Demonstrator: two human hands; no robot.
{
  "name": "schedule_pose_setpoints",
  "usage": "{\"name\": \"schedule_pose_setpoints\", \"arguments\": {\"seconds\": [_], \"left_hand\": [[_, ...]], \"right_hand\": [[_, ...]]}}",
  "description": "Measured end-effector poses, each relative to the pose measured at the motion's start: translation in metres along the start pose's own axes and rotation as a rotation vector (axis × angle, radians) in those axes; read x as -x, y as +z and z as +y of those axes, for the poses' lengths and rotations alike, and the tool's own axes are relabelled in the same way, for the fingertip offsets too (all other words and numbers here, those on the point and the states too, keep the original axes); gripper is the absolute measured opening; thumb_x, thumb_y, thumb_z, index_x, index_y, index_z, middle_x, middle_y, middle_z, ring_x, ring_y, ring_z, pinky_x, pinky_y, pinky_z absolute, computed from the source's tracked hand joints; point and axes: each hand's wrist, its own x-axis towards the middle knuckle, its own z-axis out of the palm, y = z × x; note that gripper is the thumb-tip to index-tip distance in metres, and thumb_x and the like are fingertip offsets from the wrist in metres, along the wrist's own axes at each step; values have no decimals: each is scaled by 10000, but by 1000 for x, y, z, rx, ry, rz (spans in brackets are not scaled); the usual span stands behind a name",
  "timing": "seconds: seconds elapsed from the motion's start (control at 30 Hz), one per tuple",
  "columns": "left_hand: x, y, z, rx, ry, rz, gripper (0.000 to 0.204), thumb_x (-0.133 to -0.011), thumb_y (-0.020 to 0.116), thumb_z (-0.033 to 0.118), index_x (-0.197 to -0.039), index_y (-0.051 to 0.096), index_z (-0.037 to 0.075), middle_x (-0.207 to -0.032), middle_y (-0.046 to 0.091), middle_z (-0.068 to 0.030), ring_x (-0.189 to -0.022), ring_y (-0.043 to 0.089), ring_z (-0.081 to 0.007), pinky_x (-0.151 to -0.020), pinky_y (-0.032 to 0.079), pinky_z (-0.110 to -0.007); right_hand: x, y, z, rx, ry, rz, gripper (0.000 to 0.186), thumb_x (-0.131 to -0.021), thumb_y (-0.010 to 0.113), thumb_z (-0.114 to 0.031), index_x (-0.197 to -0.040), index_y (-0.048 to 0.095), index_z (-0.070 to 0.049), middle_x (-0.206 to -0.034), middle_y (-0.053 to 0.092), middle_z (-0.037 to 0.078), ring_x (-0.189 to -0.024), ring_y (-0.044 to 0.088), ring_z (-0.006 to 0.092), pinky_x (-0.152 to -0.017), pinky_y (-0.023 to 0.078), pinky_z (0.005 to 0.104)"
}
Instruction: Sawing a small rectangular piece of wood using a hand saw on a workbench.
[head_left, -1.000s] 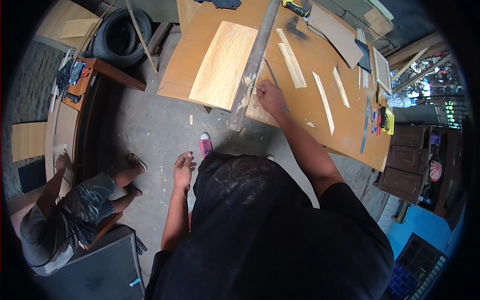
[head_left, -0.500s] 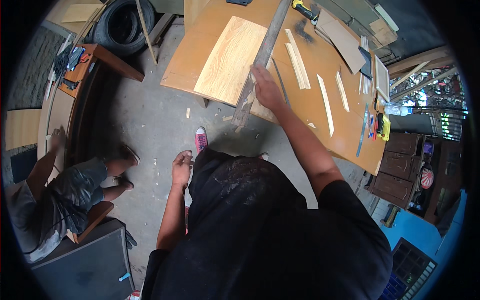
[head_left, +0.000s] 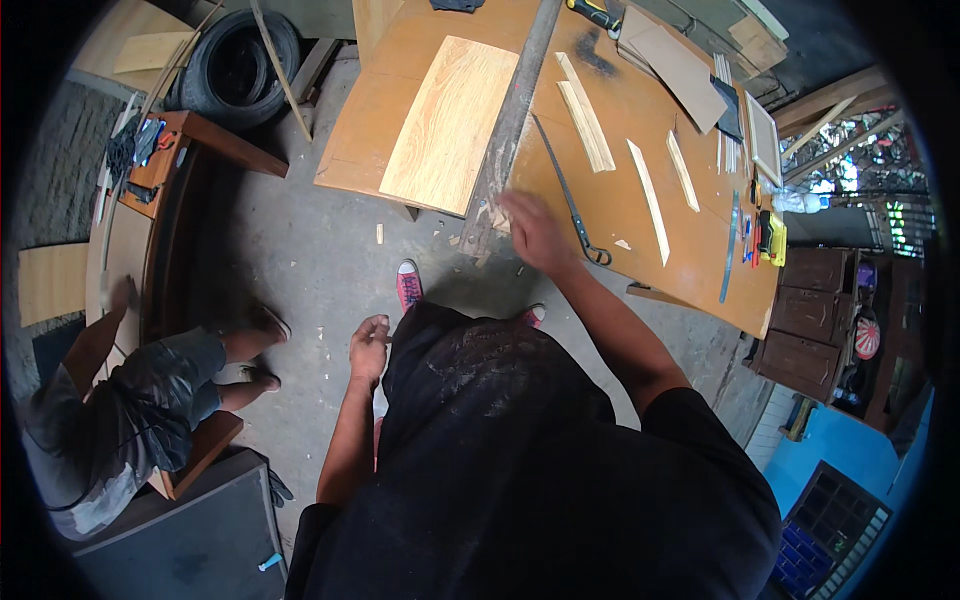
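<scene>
My right hand (head_left: pixel 538 232), smeared by motion, is beside the near end of a long, worn wooden beam (head_left: pixel 507 135). Whether its fingers grip anything cannot be made out. The beam lies across the table, with its near end past the table edge. Left of it, a pale wood-grained board (head_left: pixel 448 120) lies flat. A handsaw (head_left: pixel 562 180) with a dark blade and handle rests to the right of the beam. Low in front of my body hangs my left hand (head_left: pixel 369 348), its fingers curled together; what they hold, if anything, is hidden.
Several pale wood strips (head_left: pixel 648 200) lie on the brown table (head_left: pixel 690 270). Brown panels (head_left: pixel 670 65) and a yellow-black tool (head_left: pixel 593 12) are farther back. On the left, another person (head_left: pixel 150 400) sits at a wooden bench (head_left: pixel 165 200). A tyre (head_left: pixel 240 70) stands behind.
My right hand has come off the beam and moved nearer to me. The pale wood piece that lay beside the beam there no longer shows, and the saw's handle is now visible.
</scene>
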Motion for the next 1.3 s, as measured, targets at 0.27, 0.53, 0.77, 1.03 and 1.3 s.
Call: {"name": "schedule_pose_setpoints", "arguments": {"seconds": [0.27, 0.53, 0.77, 1.03, 1.3], "left_hand": [[-8, -4, 3, -163, 55, -6, 331, -975, 620, 307, -1137, 672, 24, -1028, 691, -73, -796, 657, -175, -743, 520, -310], [-13, -10, -22, -201, 49, -50, 316, -960, 641, 353, -1128, 668, 86, -926, 651, -12, -763, 620, -131, -670, 483, -283], [-20, -39, -84, -243, 38, 98, 350, -944, 643, 334, -1134, 676, 42, -941, 725, -129, -702, 665, -190, -699, 536, -331], [-30, -71, -174, -497, -136, -5, 382, -905, 605, 386, -1113, 701, 80, -841, 723, -140, -716, 696, -236, -752, 541, -372], [-27, -84, -171, -440, -301, 78, 354, -913, 638, 325, -1128, 694, 49, -886, 707, -103, -661, 673, -203, -647, 554, -344]], "right_hand": [[15, 17, -1, 144, -78, 210, 401, -901, 515, -69, -1291, 561, 13, -1252, 599, 213, -1253, 510, 399, -1100, 366, 467], [-42, -3, 11, 184, 34, 301, 421, -855, 528, -16, -1273, 567, 19, -1310, 570, 219, -1287, 489, 390, -1106, 379, 457], [23, 8, 12, -87, -72, -115, 454, -868, 520, -63, -1318, 537, -10, -1365, 530, 208, -1312, 446, 401, -1113, 353, 461], [-19, 9, 15, 362, 125, 347, 402, -875, 538, -110, -1268, 588, -42, -1310, 573, 194, -1253, 523, 351, -1041, 417, 465], [-46, -2, 21, 285, 97, 386, 396, -868, 534, -110, -1259, 586, -73, -1307, 573, 174, -1229, 532, 334, -1030, 414, 471]]}}
